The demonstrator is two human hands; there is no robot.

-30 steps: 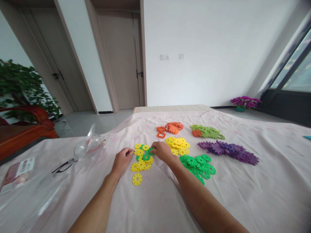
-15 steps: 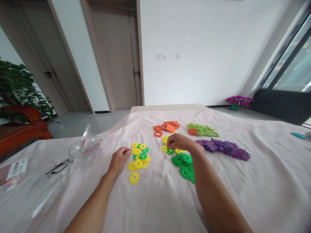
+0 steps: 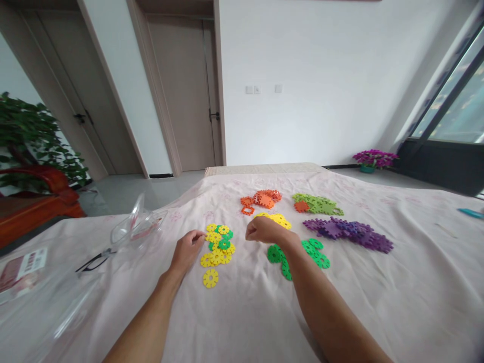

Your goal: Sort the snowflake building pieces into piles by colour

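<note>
My left hand (image 3: 189, 247) rests on the cloth with its fingers curled together. Its fingertips sit at the left edge of a mixed pile of yellow and green slotted plastic discs (image 3: 217, 258). My right hand (image 3: 266, 231) hovers between that pile and a yellow disc pile (image 3: 280, 220), bent at the wrist with fingers closed and pointing down; whatever they hold, if anything, is hidden. Under my right forearm lies a pile of green discs (image 3: 320, 259), partly covered by the arm. One yellow disc (image 3: 210, 278) lies alone nearer me.
Behind are orange toothed pieces (image 3: 265, 200), light green ones (image 3: 321, 204) with an orange piece (image 3: 301, 206), and purple ones (image 3: 348, 233). Clear plastic packaging (image 3: 132, 229) and black-framed glasses (image 3: 96, 260) lie left on the pink cloth (image 3: 242, 312). A blue object (image 3: 470, 213) lies far right.
My right hand has moved left and slightly toward me, off the yellow pile. A green disc that showed beneath its fingers is no longer visible there. My left hand has stayed put.
</note>
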